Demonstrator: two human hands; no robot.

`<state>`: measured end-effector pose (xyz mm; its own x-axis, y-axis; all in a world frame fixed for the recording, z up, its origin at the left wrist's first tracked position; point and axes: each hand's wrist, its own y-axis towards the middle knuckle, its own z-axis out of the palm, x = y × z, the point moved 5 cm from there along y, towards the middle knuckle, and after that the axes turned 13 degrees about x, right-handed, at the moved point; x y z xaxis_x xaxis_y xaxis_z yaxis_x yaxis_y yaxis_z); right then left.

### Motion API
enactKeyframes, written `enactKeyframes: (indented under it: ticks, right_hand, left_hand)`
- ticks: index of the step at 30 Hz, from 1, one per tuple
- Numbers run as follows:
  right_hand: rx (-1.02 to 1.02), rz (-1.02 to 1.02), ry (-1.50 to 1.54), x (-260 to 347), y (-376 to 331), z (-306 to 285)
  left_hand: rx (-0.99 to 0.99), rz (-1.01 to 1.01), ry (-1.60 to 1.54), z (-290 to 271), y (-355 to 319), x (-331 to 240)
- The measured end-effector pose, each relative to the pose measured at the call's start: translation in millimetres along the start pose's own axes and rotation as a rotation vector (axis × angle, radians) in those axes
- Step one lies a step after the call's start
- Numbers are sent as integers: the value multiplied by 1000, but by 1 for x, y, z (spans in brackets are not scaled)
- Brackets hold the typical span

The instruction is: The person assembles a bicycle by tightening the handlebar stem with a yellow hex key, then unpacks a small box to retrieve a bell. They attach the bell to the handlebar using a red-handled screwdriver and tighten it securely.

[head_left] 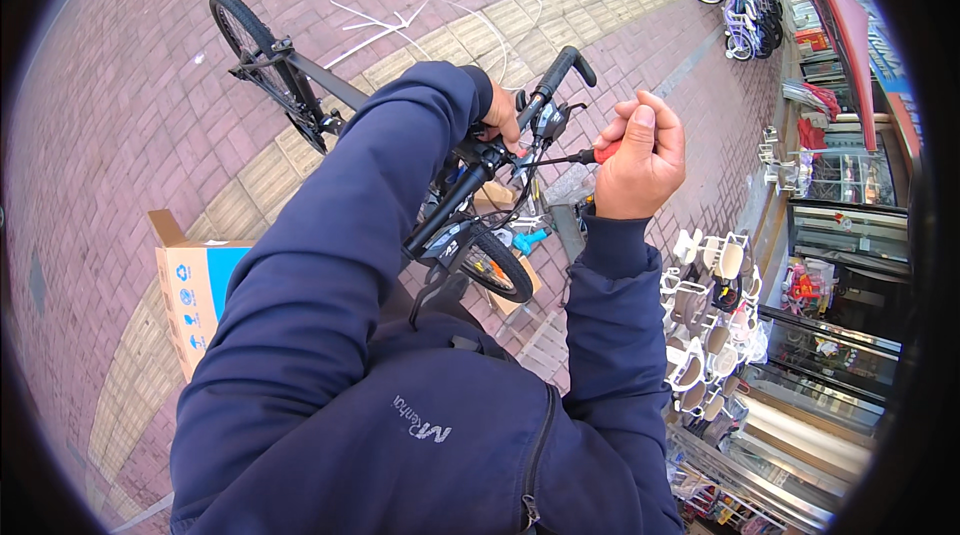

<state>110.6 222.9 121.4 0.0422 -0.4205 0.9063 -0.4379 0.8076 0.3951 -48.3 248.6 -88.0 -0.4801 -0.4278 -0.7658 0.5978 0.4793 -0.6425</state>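
A black bicycle stands in front of me, its handlebar [458, 207] running aslant across the middle, with brake levers and cables. My left hand [503, 118] reaches to the middle of the handlebar, fingers bent down at the stem; what they pinch there is hidden. My right hand [643, 160] grips the red handle of a screwdriver [607, 152]. Its dark shaft points left, toward the stem beside my left fingertips. Whether the tip sits in a screw is too small to tell. The front wheel [498, 265] is below the handlebar; the rear wheel [257, 50] lies far left.
An opened cardboard box [188, 300] stands on the left. White plastic straps [385, 30] lie on the brick paving beyond the bicycle. A teal tool [530, 240] is on the ground near the front wheel. Several child seats [718, 257] and parked bicycles [740, 20] line the shop side.
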Motion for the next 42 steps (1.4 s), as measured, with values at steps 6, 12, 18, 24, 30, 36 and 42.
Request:
enactKeyframes:
  ticks: [6,12,18,24,30,36,42]
  right_hand:
    - [-9,-66,-16,-8,3,4]
    - [13,-51,41,-12,5,9]
    - [38,-13,-15,-12,7,12]
    - [414,-237,-803,22,13,37]
    - [762,-4,-931,45,16,45]
    - [775,10,-1028,48,23,47]
    - [848,40,-1192,33,24,40]
  left_hand:
    - [-54,186,-130,6,0,4]
    - [-52,222,-216,10,0,4]
    - [-56,205,-299,16,-11,0]
    - [-61,186,-238,13,-5,3]
    - [-46,195,-272,9,10,15]
    - [-95,226,-167,7,6,9]
    - [-99,246,-221,11,8,12]
